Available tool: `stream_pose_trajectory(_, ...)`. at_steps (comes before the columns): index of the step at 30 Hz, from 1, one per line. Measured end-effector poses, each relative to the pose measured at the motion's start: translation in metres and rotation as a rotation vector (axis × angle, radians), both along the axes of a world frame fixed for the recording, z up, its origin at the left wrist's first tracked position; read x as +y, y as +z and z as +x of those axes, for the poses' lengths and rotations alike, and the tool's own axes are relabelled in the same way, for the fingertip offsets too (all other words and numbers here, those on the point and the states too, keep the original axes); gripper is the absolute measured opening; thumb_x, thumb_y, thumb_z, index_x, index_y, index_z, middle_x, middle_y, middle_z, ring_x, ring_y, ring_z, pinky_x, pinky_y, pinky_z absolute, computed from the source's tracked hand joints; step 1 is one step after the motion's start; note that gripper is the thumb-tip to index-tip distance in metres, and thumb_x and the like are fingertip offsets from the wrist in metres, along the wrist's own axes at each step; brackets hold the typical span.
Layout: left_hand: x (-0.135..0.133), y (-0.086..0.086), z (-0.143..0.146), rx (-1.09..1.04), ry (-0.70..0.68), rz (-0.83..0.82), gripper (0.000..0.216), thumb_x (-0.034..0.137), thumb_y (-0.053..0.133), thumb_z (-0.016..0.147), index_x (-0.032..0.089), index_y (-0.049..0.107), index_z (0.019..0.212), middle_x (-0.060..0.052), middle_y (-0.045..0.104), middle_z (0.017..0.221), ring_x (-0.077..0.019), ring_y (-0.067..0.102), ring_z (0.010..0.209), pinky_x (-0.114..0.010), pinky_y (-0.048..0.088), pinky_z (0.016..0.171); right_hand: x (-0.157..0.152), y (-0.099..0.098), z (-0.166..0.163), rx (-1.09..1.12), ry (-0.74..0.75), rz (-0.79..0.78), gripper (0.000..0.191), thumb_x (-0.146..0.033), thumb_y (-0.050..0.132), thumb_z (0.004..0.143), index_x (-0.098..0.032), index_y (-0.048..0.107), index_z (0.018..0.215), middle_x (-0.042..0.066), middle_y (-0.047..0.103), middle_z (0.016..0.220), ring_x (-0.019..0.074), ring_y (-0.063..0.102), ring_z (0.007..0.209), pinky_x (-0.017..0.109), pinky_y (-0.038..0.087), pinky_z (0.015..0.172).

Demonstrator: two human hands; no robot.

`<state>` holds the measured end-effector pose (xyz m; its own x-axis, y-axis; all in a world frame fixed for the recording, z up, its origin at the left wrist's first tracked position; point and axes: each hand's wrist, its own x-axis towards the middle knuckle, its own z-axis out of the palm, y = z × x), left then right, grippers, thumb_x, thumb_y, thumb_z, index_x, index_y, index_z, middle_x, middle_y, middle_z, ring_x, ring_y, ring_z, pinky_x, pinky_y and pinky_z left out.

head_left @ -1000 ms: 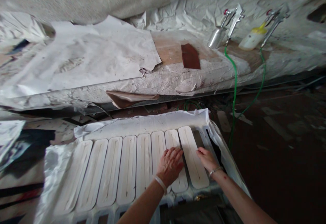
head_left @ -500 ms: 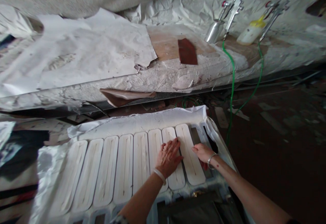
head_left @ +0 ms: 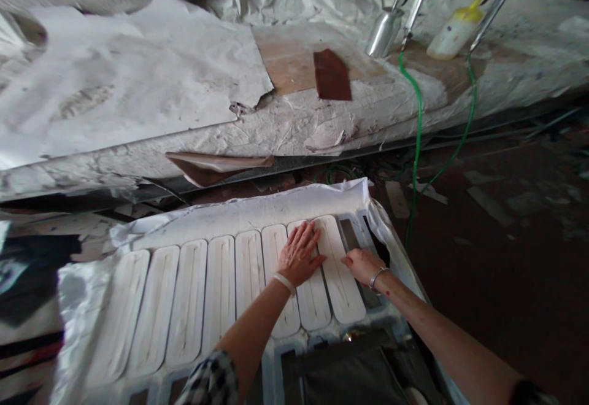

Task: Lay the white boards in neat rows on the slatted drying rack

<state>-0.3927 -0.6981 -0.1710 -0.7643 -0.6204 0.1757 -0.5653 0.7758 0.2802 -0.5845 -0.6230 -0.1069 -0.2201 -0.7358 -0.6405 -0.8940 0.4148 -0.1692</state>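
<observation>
A row of long white panels (head_left: 251, 264) with rounded ends and a lengthwise line down each lies side by side in a cloth-lined crate (head_left: 285, 197). My left hand (head_left: 297, 254) rests palm down across the panels near the right end of the row, fingers outstretched. At the right edge of the rightmost white panel (head_left: 340, 276), my right hand (head_left: 362, 266) has its fingers curled in and touching that edge; some fingertips are hidden. Right of this panel, grey slots (head_left: 350, 233) of the crate show.
Dark folded material (head_left: 350, 374) lies at the crate's near side. Behind stands a paper-covered bench (head_left: 175, 80) with a brown scrap (head_left: 332, 75). Two spray guns, one with a metal cup (head_left: 384, 32), one with a yellow-topped bottle (head_left: 455, 32), trail green hoses (head_left: 418, 123) to the floor.
My left hand has slid slightly up along the panels, its fingers still spread. My right hand stays at the rightmost panel's edge. The whole view has shifted a little.
</observation>
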Motion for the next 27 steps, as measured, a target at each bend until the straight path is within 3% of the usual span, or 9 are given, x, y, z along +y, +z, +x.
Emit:
stream_pose_trajectory(3, 0.004, -0.002, 0.000, -0.014, -0.029, -0.015, 0.068, 0.051, 0.047, 0.094, 0.015, 0.032, 0.150, -0.013, 0.023, 0.160, -0.0286, 0.018, 0.149, -0.047, 0.023, 0.121, 0.001, -0.001, 0.004, 0.081, 0.040, -0.046, 0.032, -0.035, 0.047, 0.098, -0.013, 0.070, 0.095, 0.011, 0.073, 0.096, 0.0210, 0.069, 0.095, 0.039, 0.051, 0.085)
stream_pose_trajectory(7, 0.006, -0.004, 0.000, -0.030, -0.047, -0.033, 0.065, 0.049, 0.044, 0.096, 0.017, 0.031, 0.150, -0.013, 0.022, 0.161, -0.0286, 0.017, 0.149, -0.048, 0.022, 0.121, 0.008, -0.004, 0.007, 0.129, 0.084, -0.108, 0.037, -0.035, 0.042, 0.099, -0.014, 0.072, 0.098, 0.016, 0.073, 0.099, 0.0256, 0.069, 0.096, 0.036, 0.050, 0.081)
stream_pose_trajectory(12, 0.011, -0.004, -0.005, -0.038, -0.036, -0.032, 0.064, 0.047, 0.043, 0.096, 0.017, 0.028, 0.151, -0.013, 0.022, 0.161, -0.0283, 0.015, 0.149, -0.048, 0.021, 0.121, 0.016, -0.006, 0.012, 0.140, 0.081, -0.163, 0.043, -0.041, 0.038, 0.099, -0.017, 0.073, 0.100, 0.016, 0.074, 0.093, 0.0239, 0.070, 0.092, 0.030, 0.048, 0.076)
stream_pose_trajectory(19, 0.025, -0.002, -0.012, -0.078, -0.044, 0.025, 0.064, 0.044, 0.040, 0.097, 0.014, 0.027, 0.152, -0.013, 0.021, 0.161, -0.0273, 0.014, 0.150, -0.046, 0.015, 0.123, 0.023, -0.018, 0.013, 0.125, 0.021, -0.230, 0.049, -0.048, 0.035, 0.099, -0.017, 0.072, 0.104, 0.018, 0.073, 0.094, 0.0251, 0.068, 0.094, 0.031, 0.045, 0.078)
stream_pose_trajectory(25, 0.050, 0.002, -0.007, -0.091, -0.165, 0.040, 0.067, 0.051, 0.040, 0.096, 0.017, 0.024, 0.152, -0.010, 0.018, 0.162, -0.0248, 0.012, 0.150, -0.046, 0.014, 0.123, 0.037, -0.017, 0.008, 0.116, -0.036, -0.349, 0.039, -0.044, 0.042, 0.098, -0.015, 0.068, 0.098, 0.014, 0.071, 0.082, 0.0259, 0.067, 0.078, 0.032, 0.045, 0.068)
stream_pose_trajectory(27, 0.053, 0.004, -0.006, -0.096, -0.156, 0.037, 0.068, 0.052, 0.040, 0.096, 0.017, 0.024, 0.152, -0.010, 0.018, 0.162, -0.0249, 0.012, 0.150, -0.047, 0.014, 0.123, 0.049, -0.009, 0.010, 0.080, -0.010, -0.428, 0.031, -0.039, 0.047, 0.096, -0.015, 0.065, 0.106, 0.012, 0.071, 0.092, 0.0248, 0.066, 0.088, 0.032, 0.048, 0.076)
